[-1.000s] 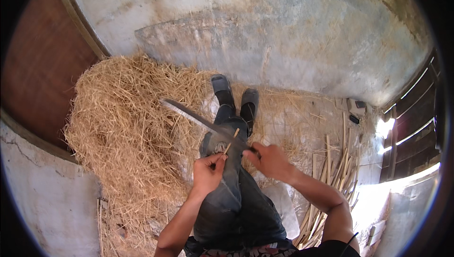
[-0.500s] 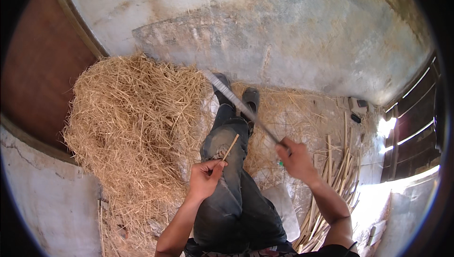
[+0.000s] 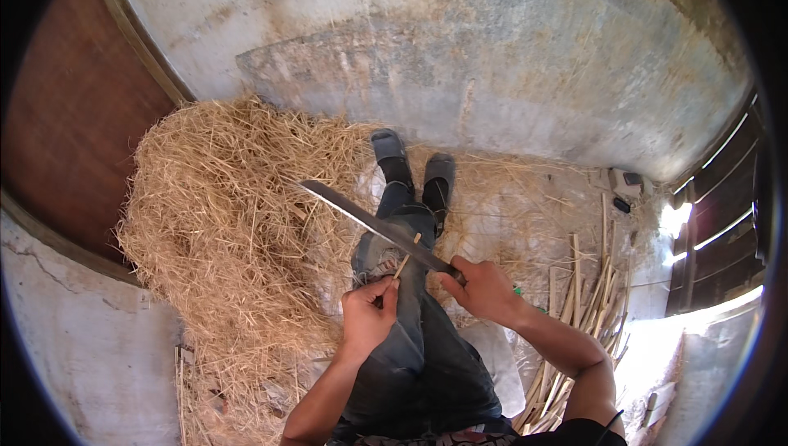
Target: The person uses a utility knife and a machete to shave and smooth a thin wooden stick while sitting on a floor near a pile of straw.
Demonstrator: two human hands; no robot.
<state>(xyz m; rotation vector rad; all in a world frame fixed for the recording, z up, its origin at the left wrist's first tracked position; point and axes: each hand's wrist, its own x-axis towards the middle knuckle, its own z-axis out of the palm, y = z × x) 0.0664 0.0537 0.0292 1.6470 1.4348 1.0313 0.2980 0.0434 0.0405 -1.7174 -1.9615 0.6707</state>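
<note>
Over my outstretched legs, my left hand [image 3: 369, 311] pinches a thin wooden strip [image 3: 401, 267] near its lower end. The strip tilts up and away, its tip standing free beyond the blade. To the right, my right hand [image 3: 483, 288] is wrapped round the handle of a long machete [image 3: 369, 220]. Its dark blade points up and left, with a bright edge along its lower side, and crosses the strip in the picture. Whether the blade touches the strip or passes just over it, I cannot tell.
A big heap of straw [image 3: 238, 216] fills the left side. Long wooden strips [image 3: 587, 306] lie on the floor at the right. A pale object [image 3: 625, 183] with a black item beside it stands near the stained wall [image 3: 460, 60]. Dark slats [image 3: 726, 192] line the right.
My right hand has moved left and slightly down, bringing the machete lower and across the strip. My left hand and the strip have shifted only a little.
</note>
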